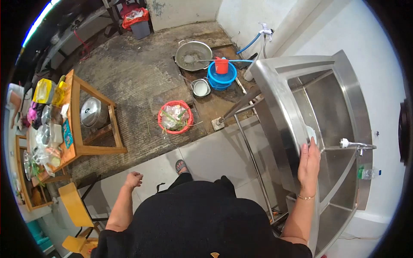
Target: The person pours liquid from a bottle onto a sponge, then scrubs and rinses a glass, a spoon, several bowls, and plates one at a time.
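Nearest the camera is a black shirt (189, 221) covering the wearer's torso, with one sandalled foot (181, 166) beyond it on pale floor tiles.

Right hand (309, 165): extended over the near edge of the steel sink (289, 124), fingers straight and close together, a bracelet (306, 197) at the wrist. The fingertips meet a pale item (310, 132). Whether the hand grips it or merely touches it cannot be told.

Left hand (134, 179): held out over the floor, fingers curled narrow; no object is visible in it.

Item condition: whitish, smooth in appearance, with a curved outer edge. It is located at the inner side of the sink's near rim, above the basin. The fingers cover part of it, so its full shape and any contents cannot be determined.

Surroundings: a faucet (355, 144) projects from the sink's far side, with a green-labelled bottle (367, 173) lying nearby. On the darker floor stand a red basket (176, 130) containing plastic and green stalks, a blue bucket (222, 81) and a wide metal pan (193, 55).
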`<state>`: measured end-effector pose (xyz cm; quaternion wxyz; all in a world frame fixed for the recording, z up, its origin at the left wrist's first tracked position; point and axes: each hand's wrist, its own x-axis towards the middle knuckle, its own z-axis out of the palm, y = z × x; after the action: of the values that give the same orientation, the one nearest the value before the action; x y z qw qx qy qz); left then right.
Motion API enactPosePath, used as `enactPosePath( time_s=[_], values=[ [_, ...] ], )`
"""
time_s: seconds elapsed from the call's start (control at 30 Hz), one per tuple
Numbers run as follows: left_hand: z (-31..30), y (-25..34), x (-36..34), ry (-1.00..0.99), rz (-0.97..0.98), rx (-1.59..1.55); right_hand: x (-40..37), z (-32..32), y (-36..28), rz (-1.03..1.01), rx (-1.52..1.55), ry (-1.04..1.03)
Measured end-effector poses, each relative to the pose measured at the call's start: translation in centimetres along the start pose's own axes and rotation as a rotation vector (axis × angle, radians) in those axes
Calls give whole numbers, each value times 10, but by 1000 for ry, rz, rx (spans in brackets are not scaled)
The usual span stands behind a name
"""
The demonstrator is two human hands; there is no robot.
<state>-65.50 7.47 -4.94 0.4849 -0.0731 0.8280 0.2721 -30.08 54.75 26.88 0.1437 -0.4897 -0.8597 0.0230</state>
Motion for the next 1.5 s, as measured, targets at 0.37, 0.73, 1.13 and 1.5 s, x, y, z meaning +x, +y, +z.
enactPosePath(
  time_s=[0.37, 0.73, 1.13, 1.5],
  values=[
    [-4, 26, 39, -83, -104, 42, 9, 3, -15, 135, 37, -25],
    [12, 142, 97, -118, 4, 109, 19, 1, -17, 234, 132, -25],
    [55, 288, 72, -303, 424, 670, 14, 0, -12, 381, 106, 45],
    [71, 440, -61, -395, 1056, 739, 8, -2, -7, 422, 156, 312]
  ],
)
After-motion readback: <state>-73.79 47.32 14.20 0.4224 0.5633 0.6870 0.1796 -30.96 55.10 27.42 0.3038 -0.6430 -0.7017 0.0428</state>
